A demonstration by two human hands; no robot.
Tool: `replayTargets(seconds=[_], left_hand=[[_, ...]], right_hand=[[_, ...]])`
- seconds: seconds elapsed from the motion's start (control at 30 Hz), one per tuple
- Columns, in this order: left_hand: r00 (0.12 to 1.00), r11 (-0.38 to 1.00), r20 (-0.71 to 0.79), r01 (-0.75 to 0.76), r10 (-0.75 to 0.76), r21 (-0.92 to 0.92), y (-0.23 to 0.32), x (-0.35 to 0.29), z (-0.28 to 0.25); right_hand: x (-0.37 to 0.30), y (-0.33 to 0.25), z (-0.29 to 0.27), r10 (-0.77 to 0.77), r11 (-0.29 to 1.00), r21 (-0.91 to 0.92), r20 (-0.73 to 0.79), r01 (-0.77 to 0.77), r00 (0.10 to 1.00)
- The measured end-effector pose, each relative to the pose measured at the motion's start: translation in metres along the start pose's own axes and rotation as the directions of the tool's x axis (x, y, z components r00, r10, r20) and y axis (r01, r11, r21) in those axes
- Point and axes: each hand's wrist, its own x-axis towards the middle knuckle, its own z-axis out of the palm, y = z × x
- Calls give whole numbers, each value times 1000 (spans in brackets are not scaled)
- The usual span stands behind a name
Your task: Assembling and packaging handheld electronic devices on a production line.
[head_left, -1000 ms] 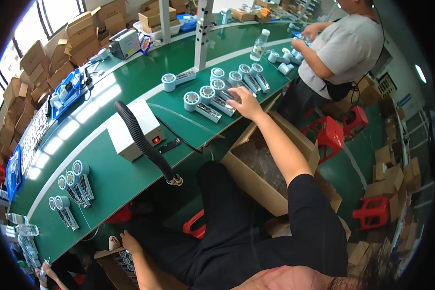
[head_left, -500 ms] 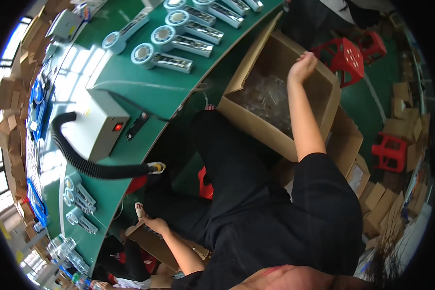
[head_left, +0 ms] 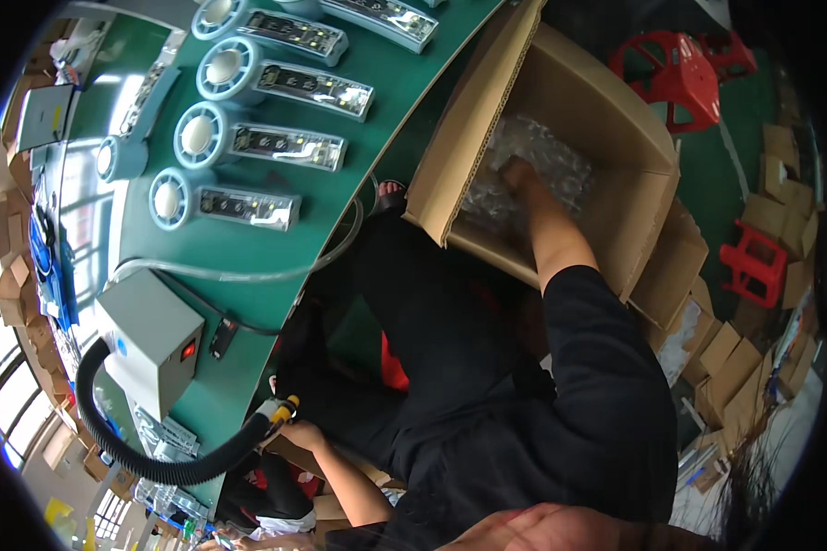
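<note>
My right hand (head_left: 521,178) is down inside an open cardboard carton (head_left: 625,197), touching a heap of clear plastic pieces (head_left: 560,165). Its fingers are sunk among them, so what they grip is hidden. Low at the left, my left hand (head_left: 301,435) is beside the table edge, partly covered by the yellow-tipped end (head_left: 280,413) of a black corrugated hose. That hand's fingers do not show clearly, and I cannot tell whether it touches the hose.
Light-blue fan-like devices (head_left: 198,135) with clear handles lie in a row on the green table (head_left: 248,253). A grey box (head_left: 152,340) with a lit red switch carries the hose. Red stools (head_left: 675,78) and stacked cartons (head_left: 726,354) stand right. Another person (head_left: 266,496) sits lower left.
My right hand has gone from above the carton down into the plastic pieces. The view has shifted, so the table, grey box and hose appear lower; the hose end now overlaps my left hand.
</note>
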Motion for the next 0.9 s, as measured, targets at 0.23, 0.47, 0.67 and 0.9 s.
replayTargets(seconds=[0.23, 0.47, 0.67, 0.9], left_hand=[[982, 955, -79, -146, 172, 258, 1, -1, 3], [988, 996, -151, -25, 12, -86, 27, 14, 0], [992, 993, -125, -35, 21, -110, 27, 18, 4], [984, 942, -179, -47, -14, -332, 44, 9, 6]], right_hand=[[25, 92, 46, 168, 939, -333, 214, -89, 962], [26, 116, 48, 316, 837, -545, 410, -48, 856], [41, 95, 30, 433, 817, -561, 445, -132, 784], [68, 84, 12, -46, 900, -390, 362, 196, 931]])
